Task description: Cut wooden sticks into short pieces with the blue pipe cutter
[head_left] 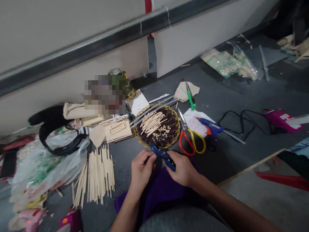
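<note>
My right hand (181, 168) is wrapped round a dark blue hand tool (162, 155) that looks like a cutter. Its rounded head points up and left, over the near rim of a brown basket (177, 130) with a yellow edge. Beside that head my left hand (143, 164) is closed in a pinch; what its fingertips hold is too small to make out. In the basket lie a heap of short wooden sticks (152, 123) and several tiny cut pieces (165, 130). Scissors (192, 141) with red and yellow handles rest against the basket's right side.
Long wooden sticks (100, 172) lie left of my hands, below a stacked stick panel (118, 129). A blue glue gun (211, 125) and its cord are on the right. Clear plastic bags (55, 169) and black headphones (45, 138) crowd the left. Bagged sticks (223, 62) lie far right.
</note>
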`<action>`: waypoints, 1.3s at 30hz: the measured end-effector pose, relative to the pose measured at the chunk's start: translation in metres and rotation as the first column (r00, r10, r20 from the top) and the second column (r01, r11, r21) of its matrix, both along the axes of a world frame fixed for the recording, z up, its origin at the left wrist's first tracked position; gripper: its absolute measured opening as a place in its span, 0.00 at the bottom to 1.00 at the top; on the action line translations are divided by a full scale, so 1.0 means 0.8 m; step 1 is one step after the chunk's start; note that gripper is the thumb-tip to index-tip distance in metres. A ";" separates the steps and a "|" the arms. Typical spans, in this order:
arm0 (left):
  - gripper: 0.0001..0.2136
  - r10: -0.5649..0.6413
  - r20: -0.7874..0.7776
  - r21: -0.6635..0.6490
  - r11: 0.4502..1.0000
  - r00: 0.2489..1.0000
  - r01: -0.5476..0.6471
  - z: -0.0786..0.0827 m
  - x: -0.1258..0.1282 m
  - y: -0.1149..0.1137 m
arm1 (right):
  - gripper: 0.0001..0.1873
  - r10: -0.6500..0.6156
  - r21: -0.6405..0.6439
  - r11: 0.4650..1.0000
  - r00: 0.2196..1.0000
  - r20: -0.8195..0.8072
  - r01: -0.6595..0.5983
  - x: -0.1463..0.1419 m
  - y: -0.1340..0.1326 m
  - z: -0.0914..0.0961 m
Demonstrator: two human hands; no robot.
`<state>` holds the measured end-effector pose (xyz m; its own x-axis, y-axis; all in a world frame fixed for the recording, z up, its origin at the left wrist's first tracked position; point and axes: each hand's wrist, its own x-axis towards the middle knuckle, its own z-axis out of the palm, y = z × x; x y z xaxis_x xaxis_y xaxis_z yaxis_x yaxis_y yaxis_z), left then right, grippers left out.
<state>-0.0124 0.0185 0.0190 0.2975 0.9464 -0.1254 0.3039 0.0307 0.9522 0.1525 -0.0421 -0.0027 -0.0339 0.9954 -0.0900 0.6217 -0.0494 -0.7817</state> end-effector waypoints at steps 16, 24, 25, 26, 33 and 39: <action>0.10 -0.080 -0.195 0.353 0.924 0.978 0.146 0.024 -0.001 -0.034 | 0.18 -0.022 0.009 1.000 1.000 0.014 0.022 -0.007 -0.032 0.018; 0.13 -0.086 -0.253 0.367 0.913 0.964 0.178 0.033 -0.001 -0.033 | 0.14 -0.029 0.101 0.994 1.000 -0.011 0.030 -0.005 -0.033 0.014; 0.13 -0.091 -0.252 0.354 0.918 0.963 0.180 0.033 0.000 -0.031 | 0.12 -0.025 0.108 0.994 1.000 0.002 0.024 -0.004 -0.031 0.012; 0.13 -0.096 -0.250 0.342 0.922 0.963 0.181 0.032 0.000 -0.029 | 0.11 -0.021 0.111 0.994 1.000 0.018 0.019 -0.003 -0.029 0.011; 0.13 -0.104 -0.207 0.242 0.958 0.973 0.153 0.020 0.001 -0.009 | 0.05 0.009 0.062 0.998 0.999 0.047 -0.012 0.002 -0.010 0.003; 0.07 -0.078 -0.210 0.189 0.975 0.975 0.119 0.008 0.006 0.000 | 0.04 -0.017 0.036 0.999 0.999 -0.049 0.019 0.004 0.000 0.001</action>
